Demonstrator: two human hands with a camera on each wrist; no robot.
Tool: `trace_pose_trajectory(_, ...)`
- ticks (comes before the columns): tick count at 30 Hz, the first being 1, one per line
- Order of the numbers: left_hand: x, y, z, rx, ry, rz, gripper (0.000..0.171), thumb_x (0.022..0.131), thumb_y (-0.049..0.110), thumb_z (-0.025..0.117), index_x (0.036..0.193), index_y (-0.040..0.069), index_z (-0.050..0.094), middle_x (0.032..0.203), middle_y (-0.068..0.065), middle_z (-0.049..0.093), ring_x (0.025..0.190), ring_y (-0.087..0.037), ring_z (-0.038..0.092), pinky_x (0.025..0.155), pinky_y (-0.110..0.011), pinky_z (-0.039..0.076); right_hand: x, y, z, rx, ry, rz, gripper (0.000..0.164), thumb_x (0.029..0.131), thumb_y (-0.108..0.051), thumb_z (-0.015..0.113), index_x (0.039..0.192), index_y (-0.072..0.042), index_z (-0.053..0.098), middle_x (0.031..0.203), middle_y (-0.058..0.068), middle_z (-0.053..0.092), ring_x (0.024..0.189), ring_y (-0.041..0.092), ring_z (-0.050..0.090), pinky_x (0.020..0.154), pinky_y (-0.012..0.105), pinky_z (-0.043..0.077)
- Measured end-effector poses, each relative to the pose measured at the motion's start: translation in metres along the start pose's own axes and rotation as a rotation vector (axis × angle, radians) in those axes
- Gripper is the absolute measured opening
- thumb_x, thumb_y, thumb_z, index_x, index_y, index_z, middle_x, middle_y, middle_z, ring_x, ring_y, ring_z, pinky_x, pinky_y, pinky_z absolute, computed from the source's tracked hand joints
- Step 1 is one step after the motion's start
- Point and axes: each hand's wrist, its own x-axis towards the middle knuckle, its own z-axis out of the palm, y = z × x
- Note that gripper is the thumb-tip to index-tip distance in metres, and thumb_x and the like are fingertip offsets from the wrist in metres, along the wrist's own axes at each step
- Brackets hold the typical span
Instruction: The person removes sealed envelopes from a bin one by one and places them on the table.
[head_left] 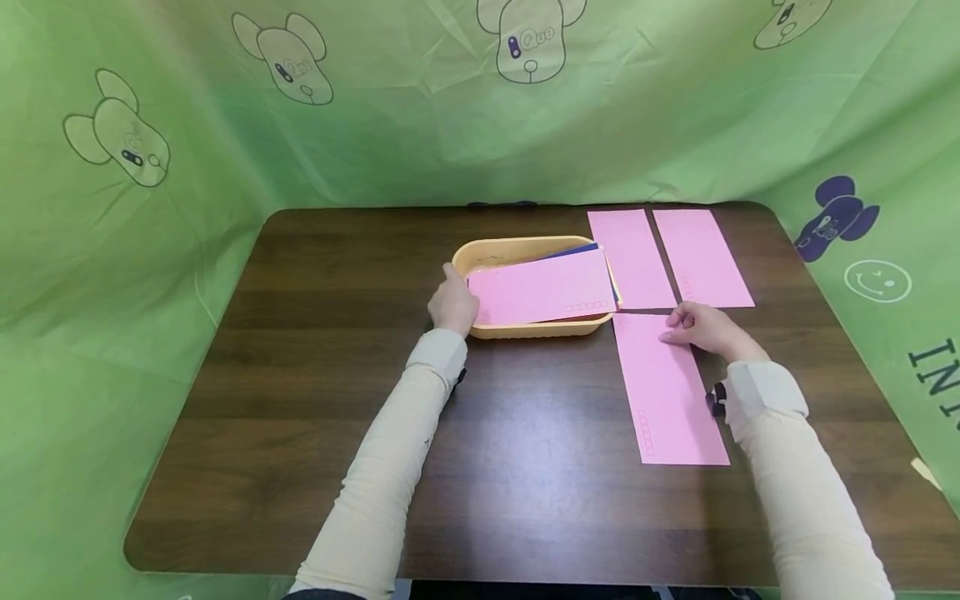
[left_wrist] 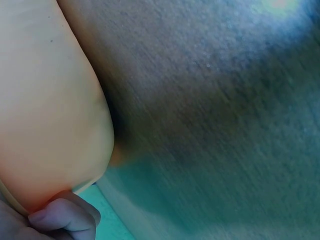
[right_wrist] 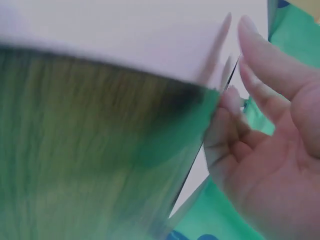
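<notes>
A tan plastic basket stands near the back middle of the table, with its wall large in the left wrist view. My left hand grips its left end by the rim; curled fingers show there at the edge. A pink envelope with small printed boxes lies slanted on top in the basket, over blue and other coloured edges. My right hand is over the upper right corner of another pink envelope on the table. Its thumb and fingers are parted and hold nothing in the right wrist view.
Two more pink envelopes, one left and one right, lie side by side at the back right. The dark wooden table has rounded corners. Green printed cloth hangs behind it and along both sides.
</notes>
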Motion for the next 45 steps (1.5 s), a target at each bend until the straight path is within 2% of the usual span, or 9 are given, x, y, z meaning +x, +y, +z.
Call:
trace_pose_trajectory(4,-0.001,-0.001,-0.001,-0.008,0.003,0.007,0.049,0.093,0.015,0.051,0.135,0.008,0.026,0.1,-0.016,0.067,0.092,-0.03,0.067,0.078,-0.044,0.053,0.001,-0.017,0.002,0.016,0.167,0.028,0.028,0.092,-0.025,0.06,0.092,0.002,0.054,0.069,0.003,0.049,0.068,0.019,0.045,0.064,0.029,0.035)
trace_pose_trajectory(9,-0.002,-0.002,-0.002,-0.014,0.012,0.016,0.048,0.093,0.014,0.05,0.134,0.008,0.027,0.1,-0.017,0.067,0.093,-0.032,0.067,0.079,-0.045,0.053,0.003,-0.057,0.008,0.035,0.318,0.024,0.037,0.099,-0.031,0.047,0.099,0.005,0.056,0.081,0.017,0.055,0.078,0.03,0.05,0.07,0.037,0.039)
trace_pose_trajectory(14,-0.002,-0.004,-0.002,-0.011,0.008,0.021,0.047,0.092,0.014,0.049,0.134,0.008,0.027,0.101,-0.017,0.067,0.093,-0.031,0.067,0.078,-0.045,0.053,0.006,-0.092,0.021,0.117,0.342,0.059,0.046,0.099,-0.038,0.046,0.112,0.006,0.053,0.098,0.026,0.059,0.088,0.036,0.055,0.075,0.042,0.043)
trace_pose_trajectory(18,-0.002,-0.004,-0.002,-0.015,-0.004,0.013,0.047,0.093,0.014,0.049,0.134,0.008,0.027,0.103,-0.018,0.067,0.095,-0.032,0.067,0.08,-0.045,0.052,0.011,-0.106,0.032,0.153,0.347,0.084,0.055,0.097,-0.041,0.048,0.119,0.009,0.048,0.099,0.026,0.056,0.088,0.035,0.054,0.075,0.042,0.043)
trace_pose_trajectory(27,-0.003,-0.001,-0.002,-0.021,0.001,0.012,0.045,0.092,0.014,0.048,0.131,0.007,0.028,0.1,-0.017,0.068,0.091,-0.031,0.068,0.075,-0.042,0.052,0.013,-0.117,0.04,0.196,0.345,0.131,0.068,0.087,-0.037,0.066,0.124,0.013,0.04,0.107,0.029,0.053,0.092,0.036,0.049,0.085,0.05,0.042)
trace_pose_trajectory(34,-0.003,0.0,0.001,-0.012,-0.006,0.009,0.051,0.092,0.015,0.053,0.135,0.009,0.026,0.104,-0.017,0.067,0.095,-0.03,0.067,0.079,-0.043,0.053,0.009,-0.111,0.03,0.197,0.344,0.154,0.061,0.088,-0.028,0.065,0.128,0.014,0.047,0.119,0.034,0.054,0.108,0.043,0.053,0.095,0.053,0.043)
trace_pose_trajectory(39,-0.003,0.001,0.0,0.003,0.005,0.011,0.055,0.092,0.016,0.055,0.137,0.009,0.025,0.102,-0.016,0.067,0.092,-0.029,0.068,0.077,-0.042,0.053,0.002,-0.105,0.022,0.257,0.391,0.162,0.046,0.091,-0.02,0.062,0.123,0.012,0.055,0.108,0.03,0.062,0.077,0.019,0.062,0.069,0.028,0.049)
trace_pose_trajectory(42,-0.003,0.001,0.0,0.008,0.011,0.016,0.055,0.091,0.015,0.055,0.137,0.008,0.025,0.101,-0.016,0.068,0.091,-0.03,0.068,0.077,-0.043,0.053,-0.002,-0.099,0.018,0.309,0.42,0.157,0.04,0.094,-0.017,0.059,0.12,0.012,0.058,0.105,0.032,0.065,0.056,-0.003,0.056,0.055,0.012,0.043)
trace_pose_trajectory(45,-0.003,0.0,0.0,0.007,0.009,0.021,0.055,0.09,0.014,0.054,0.136,0.008,0.025,0.101,-0.016,0.069,0.091,-0.03,0.068,0.077,-0.044,0.054,-0.006,-0.091,0.015,0.332,0.453,0.158,0.038,0.095,-0.018,0.056,0.119,0.012,0.059,0.107,0.032,0.065,0.053,-0.014,0.047,0.053,0.008,0.04)
